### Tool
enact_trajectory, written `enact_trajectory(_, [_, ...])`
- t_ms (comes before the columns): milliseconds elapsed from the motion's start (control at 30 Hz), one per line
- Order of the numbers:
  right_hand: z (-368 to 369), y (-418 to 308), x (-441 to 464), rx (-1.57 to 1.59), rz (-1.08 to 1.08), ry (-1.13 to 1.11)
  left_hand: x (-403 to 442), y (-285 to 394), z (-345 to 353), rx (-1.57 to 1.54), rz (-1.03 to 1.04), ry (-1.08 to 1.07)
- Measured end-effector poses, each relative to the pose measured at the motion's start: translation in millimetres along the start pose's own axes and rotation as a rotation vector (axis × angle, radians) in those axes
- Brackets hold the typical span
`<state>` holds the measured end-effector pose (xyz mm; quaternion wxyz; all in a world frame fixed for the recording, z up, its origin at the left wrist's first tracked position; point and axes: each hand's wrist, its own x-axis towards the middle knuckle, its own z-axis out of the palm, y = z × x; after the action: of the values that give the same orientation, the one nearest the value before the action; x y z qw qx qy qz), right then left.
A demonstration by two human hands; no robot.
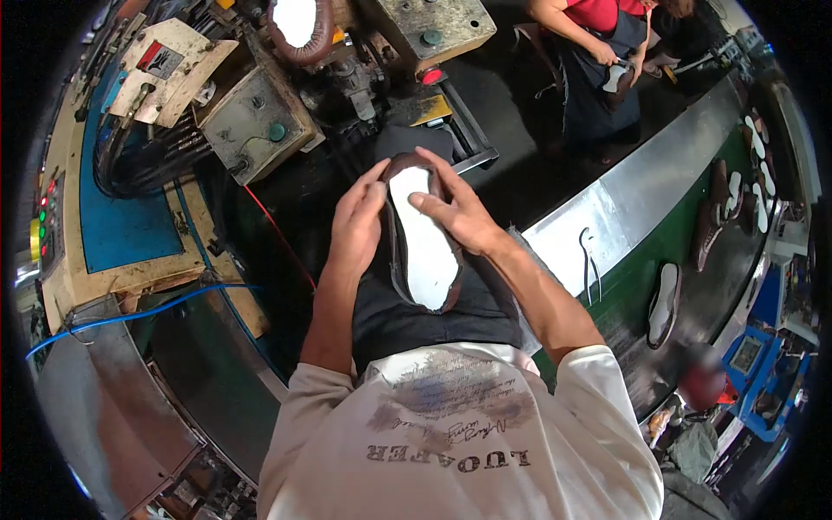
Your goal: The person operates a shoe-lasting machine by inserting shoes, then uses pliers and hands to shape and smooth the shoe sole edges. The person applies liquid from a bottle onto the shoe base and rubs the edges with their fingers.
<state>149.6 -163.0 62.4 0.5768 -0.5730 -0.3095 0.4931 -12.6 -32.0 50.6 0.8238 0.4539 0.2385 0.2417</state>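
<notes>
"What is the largest thing seen on the right?"

"A long dark green work surface (617,334), edged by a broad strip of shiny silver metal (628,204)."

"And past the strip?"

"A co-worker in a red top and dark apron (598,108) is seen there; a brown shoe piece with a white panel (614,79) is held in that person's hands."

"What is mounted ahead, to the left?"

"A scuffed grey metal control box (260,121), fitted with a green button (276,132)."

"Where is the brown leather shoe upper with the white sole-shaped insert (423,247) placed?"

"Above the lap, in front of the white printed shirt (459,416); the white side is turned up and one end is pointed toward the body."

"How is it gripped?"

"Between both hands. Its left edge is clasped near the far end by the left hand (357,212); the far end is wrapped by the fingers of the right hand (464,212), whose thumb is pressed on the white insert."

"Anything smaller?"

"A slim curved metal tool (592,264) is laid on the metal strip."
</notes>
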Motion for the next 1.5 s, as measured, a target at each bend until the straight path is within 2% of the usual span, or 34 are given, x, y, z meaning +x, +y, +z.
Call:
enact_trajectory(33, [-3, 6, -1, 0.180, 0.014, -0.017, -5, -4, -7, -0.141, -0.022, -0.105])
enact_trajectory(133, [-6, 19, 2, 0.225, -0.004, 0.041, -15, -31, 7, -0.006, -0.076, 0.079])
enact_trajectory(167, [-8, 20, 3, 0.140, 0.019, 0.042, -15, -37, 12, 0.117, -0.057, 0.068])
enact_trajectory(233, [-10, 19, 1, -0.030, 0.072, 0.043, -14, -37, 17, 0.138, -0.067, 0.071])
enact_trajectory(533, [-1, 19, 1, -0.020, -0.018, 0.049, -21, -27, 31, 0.256, -0.006, 0.140])
enact_trajectory(667, [4, 16, 12, 0.283, 0.098, 0.101, -16, -21, 28, 0.173, -0.068, 0.156])
enact_trajectory(767, [5, 13, 35, 0.383, 0.064, 0.123, -19, 3, 24, 0.271, -0.113, 0.094])
enact_trajectory(867, [11, 0, 63, 0.578, -0.009, 0.189, -58, 8, 2, 0.227, -0.202, 0.017])
enact_trajectory(933, [5, 4, 77, 0.496, -0.053, 0.210, -65, -11, -12, 0.083, -0.125, 0.024])
enact_trajectory(1000, [-8, 16, 75, 0.492, -0.058, 0.183, -66, -14, -4, 0.091, -0.056, 0.099])
enact_trajectory(1067, [-48, 40, 50, -0.052, -0.173, 0.357, -65, -19, -4, 0.112, -0.054, 0.123])
enact_trajectory(1133, [-103, 61, -7, -0.384, -0.136, 0.513, -62, -38, -13, 0.149, -0.073, 0.140])
enact_trajectory(1167, [-145, 91, -39, -0.844, -0.261, 0.621, -61, -52, -22, 0.236, -0.033, 0.140])
enact_trajectory(1200, [-169, 113, -84, -0.964, -0.195, 0.757, -64, -69, -32, 0.325, 0.000, 0.142])
enact_trajectory(1267, [-213, 171, -172, -1.213, 0.198, 0.878, -70, -76, -31, 0.327, -0.013, 0.154])
enact_trajectory(1300, [-209, 177, -206, -1.339, 0.319, 0.903, -74, -63, -20, 0.240, -0.055, 0.162])
enact_trajectory(1333, [-210, 187, -230, -1.417, 0.404, 0.880, -75, -55, -13, 0.155, -0.091, 0.172])
enact_trajectory(1400, [-205, 198, -260, -1.364, 0.356, 0.900, -79, -56, -13, 0.129, -0.129, 0.177])
enact_trajectory(1500, [-214, 198, -269, -1.089, 0.362, 0.906, -85, -61, -15, 0.134, -0.146, 0.179])
